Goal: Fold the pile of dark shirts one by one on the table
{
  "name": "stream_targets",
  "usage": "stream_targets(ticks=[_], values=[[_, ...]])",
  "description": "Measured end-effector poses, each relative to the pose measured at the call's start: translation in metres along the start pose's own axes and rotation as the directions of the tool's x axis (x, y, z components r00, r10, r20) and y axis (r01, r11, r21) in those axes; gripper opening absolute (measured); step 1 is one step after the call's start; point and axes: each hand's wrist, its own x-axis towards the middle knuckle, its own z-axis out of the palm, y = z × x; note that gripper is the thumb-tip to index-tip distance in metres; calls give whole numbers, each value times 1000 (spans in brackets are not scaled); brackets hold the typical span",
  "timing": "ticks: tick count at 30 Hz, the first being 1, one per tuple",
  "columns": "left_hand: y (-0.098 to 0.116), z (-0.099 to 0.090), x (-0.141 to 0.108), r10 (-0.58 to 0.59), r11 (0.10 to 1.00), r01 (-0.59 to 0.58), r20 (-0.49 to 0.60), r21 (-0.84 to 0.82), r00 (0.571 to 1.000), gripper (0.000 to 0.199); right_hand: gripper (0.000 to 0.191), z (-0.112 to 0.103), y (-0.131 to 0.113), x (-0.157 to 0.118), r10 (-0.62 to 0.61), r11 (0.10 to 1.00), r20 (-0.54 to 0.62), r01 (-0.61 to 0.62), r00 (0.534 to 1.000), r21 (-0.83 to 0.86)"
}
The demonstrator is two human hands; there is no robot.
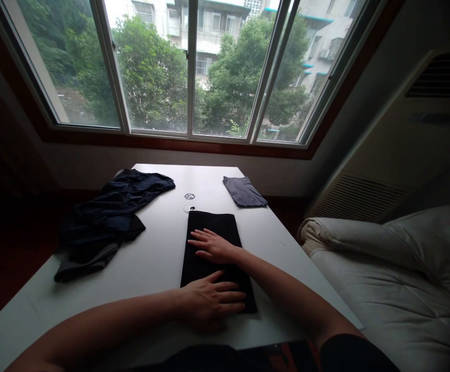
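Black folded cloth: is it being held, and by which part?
The black folded cloth is not gripped: the left hand lies on its near part, the right hand on its far part, both with fingers extended.

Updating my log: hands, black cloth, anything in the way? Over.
Left hand open on folded black cloth, near end; right hand open, farther up. Dark blue garment left, grey cloth far right, neither touching it.
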Motion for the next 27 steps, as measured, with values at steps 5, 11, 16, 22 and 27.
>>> stream_targets(ticks=[5, 11, 16, 22, 27], values=[[0, 4, 1, 17, 998, -16, 27, -64, 999, 71, 64, 7, 29, 16, 92, 993, 15, -90, 996, -81], [-1, 4, 3, 24, 996, -23, 9, -91, 1000, 82, 70, 10, 56, 47, 225, 968, 15, -222, 974, -114], [1, 1, 2, 36, 996, -34, 18, -83, 999, 84, 77, 8, 68, 56, 305, 947, 7, -302, 952, -109], [4, -4, 1, 47, 995, -44, 37, -87, 998, 83, 76, 3, 78, 68, 418, 903, -1, -415, 909, -113], [8, -6, 0, 42, 996, -39, 43, -75, 998, 79, 63, 7, 71, 66, 492, 846, -191, -518, 849, -123]])
